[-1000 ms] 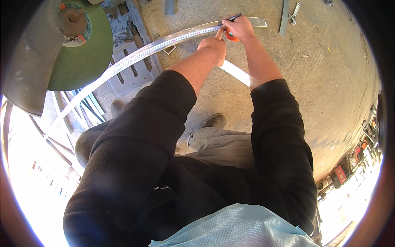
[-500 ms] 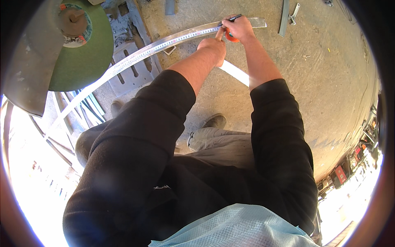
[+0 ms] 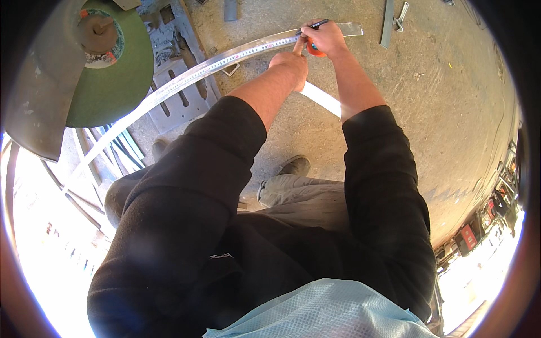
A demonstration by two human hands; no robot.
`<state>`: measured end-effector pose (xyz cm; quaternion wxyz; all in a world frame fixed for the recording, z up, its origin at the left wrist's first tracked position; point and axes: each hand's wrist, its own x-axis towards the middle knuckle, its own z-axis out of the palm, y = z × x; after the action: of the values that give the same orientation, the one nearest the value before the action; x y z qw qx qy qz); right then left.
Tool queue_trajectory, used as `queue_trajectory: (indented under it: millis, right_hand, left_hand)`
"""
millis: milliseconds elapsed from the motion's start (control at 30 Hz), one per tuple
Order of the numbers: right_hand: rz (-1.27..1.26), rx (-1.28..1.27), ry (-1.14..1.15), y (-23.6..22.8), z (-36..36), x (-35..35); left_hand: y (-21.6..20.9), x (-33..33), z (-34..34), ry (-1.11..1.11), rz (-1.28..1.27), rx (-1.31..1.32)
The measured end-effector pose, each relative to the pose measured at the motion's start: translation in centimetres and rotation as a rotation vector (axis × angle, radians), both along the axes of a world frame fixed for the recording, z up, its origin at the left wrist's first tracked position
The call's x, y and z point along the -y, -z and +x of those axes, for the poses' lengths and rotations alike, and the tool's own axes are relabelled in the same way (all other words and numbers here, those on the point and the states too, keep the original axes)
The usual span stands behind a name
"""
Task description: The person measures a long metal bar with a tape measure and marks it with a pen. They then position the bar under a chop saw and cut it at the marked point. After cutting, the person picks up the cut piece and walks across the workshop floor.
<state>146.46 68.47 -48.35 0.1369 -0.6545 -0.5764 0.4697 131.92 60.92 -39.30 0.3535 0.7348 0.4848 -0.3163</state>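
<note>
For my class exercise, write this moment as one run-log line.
left hand: finger at tape measure; right hand: black marker; tape measure: along silvery bar; nearby: green disc, wrench

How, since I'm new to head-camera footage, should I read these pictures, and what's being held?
There is no robot here, just a person using bare hands. All pictures come from one fisheye camera on the head, looking down, so straight edges look bent. The right hand holds a black pen, with an orange tape measure just beneath. Its pale blade lies along a metal bar. The left hand points a finger towards the blade; whether it grips anything is unclear. At upper left is a green disc; on the floor at upper right lies a wrench.
</note>
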Motion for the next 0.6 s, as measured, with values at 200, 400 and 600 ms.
queue_trajectory:
  millis: [200,400,600]
  right_hand:
    - [0.019,-0.007,-0.01,-0.5,-0.2,0.2]
    - [0.005,0.048,-0.037,-1.3,-0.3,-0.1]
    - [-0.014,0.01,-0.043,-0.4,0.3,-0.4]
  left_hand:
    - [0.2,-0.1,-0.4,0.001,-0.031,0.048]
    - [0.5,0.2,-0.4,0.016,0.043,0.04]
    - [0.5,0.1,-0.7,0.047,0.021,0.042]
